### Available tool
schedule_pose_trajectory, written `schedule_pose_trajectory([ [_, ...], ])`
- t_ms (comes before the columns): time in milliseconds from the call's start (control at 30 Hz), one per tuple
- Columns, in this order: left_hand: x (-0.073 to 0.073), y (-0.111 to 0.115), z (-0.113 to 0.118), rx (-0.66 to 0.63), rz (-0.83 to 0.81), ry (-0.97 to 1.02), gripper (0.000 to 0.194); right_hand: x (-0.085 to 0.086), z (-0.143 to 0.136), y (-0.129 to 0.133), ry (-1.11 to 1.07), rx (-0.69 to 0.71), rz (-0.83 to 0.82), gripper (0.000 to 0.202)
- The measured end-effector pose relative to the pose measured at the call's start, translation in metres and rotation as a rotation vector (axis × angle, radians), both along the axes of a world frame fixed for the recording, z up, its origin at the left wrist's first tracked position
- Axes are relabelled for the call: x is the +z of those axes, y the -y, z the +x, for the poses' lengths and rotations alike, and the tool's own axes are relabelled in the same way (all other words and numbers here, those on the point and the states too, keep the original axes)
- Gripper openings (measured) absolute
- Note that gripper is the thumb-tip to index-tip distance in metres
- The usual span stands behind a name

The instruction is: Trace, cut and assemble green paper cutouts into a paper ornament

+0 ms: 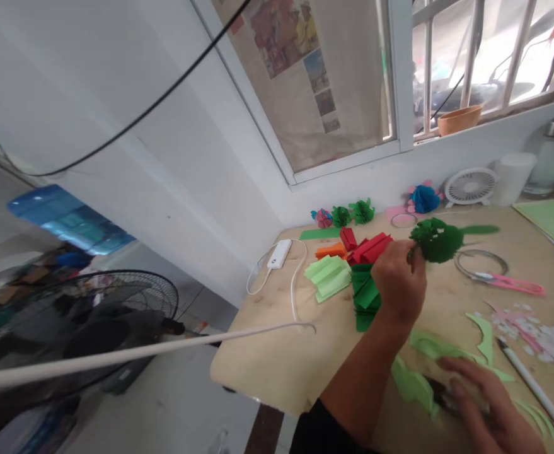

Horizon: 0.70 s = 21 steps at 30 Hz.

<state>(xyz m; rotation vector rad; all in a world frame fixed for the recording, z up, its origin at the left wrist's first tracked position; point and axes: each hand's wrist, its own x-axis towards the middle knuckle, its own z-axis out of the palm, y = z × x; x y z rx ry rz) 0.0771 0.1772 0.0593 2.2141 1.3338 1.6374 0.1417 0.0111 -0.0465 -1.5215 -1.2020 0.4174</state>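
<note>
My left hand [398, 280] is closed in a pinch on the edge of a dark green folded-paper ball [438, 241], held above the table. A long green paper strip [479, 230] shows to its right, seemingly part of it. Low at the right, my right hand [491, 407] has its fingers around a dark tool [442, 396], blurred and partly hidden, so its kind is unclear. Light green paper cut-offs [413, 384] lie under and beside these fingers. Left of my left wrist are folded dark green paper [364, 299], pleated light green paper [328, 277] and red folded paper [369, 249].
Finished paper figures [362, 212] stand along the wall, near a small white fan [470, 186]. Pink-handled scissors [517, 282], a wire coil [466, 261], white scraps [553, 343] and a white stick [536, 384] lie at right. A white power bank [279, 254] sits at left.
</note>
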Motion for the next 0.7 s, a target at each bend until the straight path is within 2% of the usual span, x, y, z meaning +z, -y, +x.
schedule_pose_trajectory([
  [67,-0.013,0.026,-0.015,-0.003,0.138,-0.045,0.011,0.026,0.001,0.001,-0.253,-0.084,-0.159,0.040],
  [167,-0.026,0.058,-0.034,0.055,0.259,-0.135,0.012,0.054,-0.002,0.000,-0.597,-0.082,-0.165,0.057],
  [300,-0.037,0.088,-0.049,0.069,0.289,-0.196,0.011,0.067,-0.015,0.001,-0.908,-0.003,-0.156,0.061],
  [500,-0.051,0.117,-0.059,0.067,0.248,-0.187,0.015,0.072,-0.030,0.010,-0.976,0.042,-0.143,0.048],
  [700,-0.059,0.136,-0.063,0.057,0.215,-0.184,0.016,0.081,-0.033,0.015,-0.974,0.117,-0.171,0.027],
])
